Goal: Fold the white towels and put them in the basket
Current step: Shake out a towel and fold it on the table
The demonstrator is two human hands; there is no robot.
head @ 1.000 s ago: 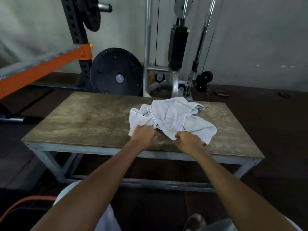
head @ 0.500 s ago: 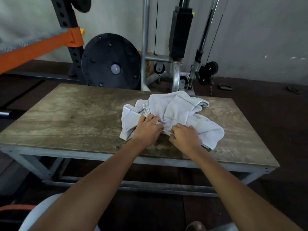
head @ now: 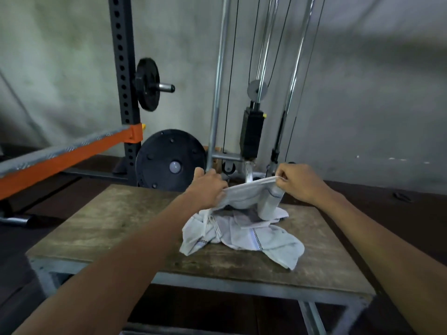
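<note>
A white towel point(head: 250, 195) is lifted off the wooden table point(head: 101, 228), stretched between both hands. My left hand point(head: 209, 187) grips its left edge. My right hand point(head: 300, 181) pinches its right corner, from which a fold of cloth hangs down. Below it a crumpled heap of white towels point(head: 261, 240) with thin dark stitched stripes lies on the table's right half. No basket is in view.
Behind the table stand a black power rack point(head: 123, 81) with an orange bar point(head: 67, 155), black weight plates point(head: 169, 160) and a cable machine point(head: 251, 131) against the grey wall. The table has a grey metal frame point(head: 217, 284). Dark floor surrounds it.
Both hands rose from the heap, lifting one towel and pulling its top edge taut between them. The camera tilted up, showing more of the rack and wall.
</note>
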